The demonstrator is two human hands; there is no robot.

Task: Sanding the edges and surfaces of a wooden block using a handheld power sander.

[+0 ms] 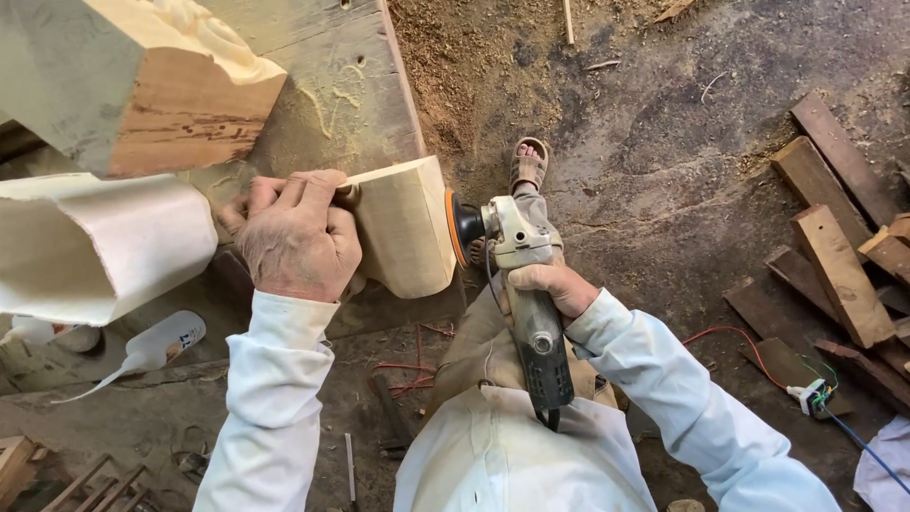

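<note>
The wood block (pixel 403 226) lies with its long axis left-right, its right end face against the sander (pixel 519 284) disc. Left hand (pixel 296 235) clamps the block; right hand (pixel 559 286) grips the sander body. Open dirt floor (pixel 664 171) lies to the right.

Pale cream wood block (pixel 403 228), orange-rimmed black sanding disc (pixel 459 228), grey-and-beige grinder (pixel 531 313), white sleeves (pixel 270 398), red wire (pixel 730 334).

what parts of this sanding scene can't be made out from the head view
- Sanding disc: its face is pressed to the wood block, hidden.
- Left hand covers the block's near end.
- Right hand hides the grinder switch.
- Big carved beam: cut off by the top and left edges.
- Bottle label: too small to read.
</note>
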